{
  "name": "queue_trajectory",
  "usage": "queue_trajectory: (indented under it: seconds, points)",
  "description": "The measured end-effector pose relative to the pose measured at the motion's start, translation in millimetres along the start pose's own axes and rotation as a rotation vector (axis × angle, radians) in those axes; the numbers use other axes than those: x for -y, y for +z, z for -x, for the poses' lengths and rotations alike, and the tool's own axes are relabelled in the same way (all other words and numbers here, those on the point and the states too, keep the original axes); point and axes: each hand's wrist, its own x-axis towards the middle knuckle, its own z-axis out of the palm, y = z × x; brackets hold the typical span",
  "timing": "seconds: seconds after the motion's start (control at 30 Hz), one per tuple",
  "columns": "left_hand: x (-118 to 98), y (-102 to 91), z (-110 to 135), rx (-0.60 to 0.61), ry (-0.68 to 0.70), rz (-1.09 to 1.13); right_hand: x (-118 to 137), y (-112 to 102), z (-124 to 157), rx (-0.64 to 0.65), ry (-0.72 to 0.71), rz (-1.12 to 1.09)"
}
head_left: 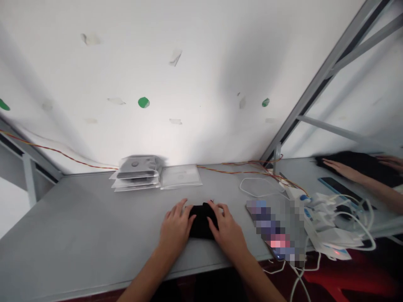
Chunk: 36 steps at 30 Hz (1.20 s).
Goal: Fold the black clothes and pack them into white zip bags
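A small folded black cloth [201,222] lies on the grey table [78,226] near its front edge. My left hand [175,228] rests flat on the cloth's left side with its fingers stretched out. My right hand [227,228] lies on the cloth's right side, fingers also extended and pressing down on it. Both hands touch the cloth and flank it closely.
Clear plastic bags [138,172] with grey items are stacked at the back by the wall, a flat bag [181,175] beside them. A phone [273,235], white chargers and cables [330,222] lie to the right. Another person's hand [341,170] rests on black cloth [362,165] far right.
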Motion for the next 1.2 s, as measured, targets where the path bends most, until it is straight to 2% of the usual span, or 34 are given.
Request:
queue_trajectory:
  seconds: [0.07,0.13,0.2,0.27,0.37,0.47,0.53,0.67,0.77,0.83,0.9,0.97,1.03,1.1,1.2]
  points:
    - [-6,5.1,20,-0.033,0.174,-0.106,3,3,5,-0.002,-0.152,0.125]
    - [-9,9.8,38,-0.006,0.251,-0.182,5,1,12,0.029,-0.237,0.196]
    - [-2,12.5,49,0.034,0.205,-0.248,5,-4,21,0.049,-0.195,0.258]
    - [17,10.6,52,0.064,0.083,-0.296,2,-13,30,0.045,-0.110,0.311]
    - [57,-1.4,43,0.102,-0.071,-0.277,-4,-30,40,0.024,-0.100,0.259]
    - [88,-14.4,14,0.122,-0.041,-0.159,-1,-40,42,-0.018,-0.200,0.146]
    - [94,-18.0,-15,0.144,-0.016,-0.105,6,-38,41,-0.024,-0.257,0.110]
    - [78,-14.2,-70,0.182,-0.077,-0.119,12,-24,38,0.073,-0.226,0.033]
    - [55,-11.7,-80,0.249,-0.084,-0.131,-3,-22,30,0.193,-0.165,-0.120]
    - [38,-13.3,-67,0.306,-0.078,-0.134,-19,-25,21,0.263,-0.141,-0.269]
    - [20,-17.0,-43,0.354,-0.074,-0.133,-33,-29,12,0.242,-0.087,-0.356]
    - [5,-21.5,-18,0.404,-0.082,-0.132,-43,-29,5,0.154,0.016,-0.314]
    - [-5,-25.6,4,0.456,-0.123,-0.141,-50,-30,-1,0.137,0.108,-0.240]
    - [-9,-28.9,19,0.491,-0.176,-0.143,-51,-34,-5,0.259,0.145,-0.249]
    - [-9,-30.7,32,0.493,-0.230,-0.094,-43,-45,-10,0.535,0.130,-0.357]
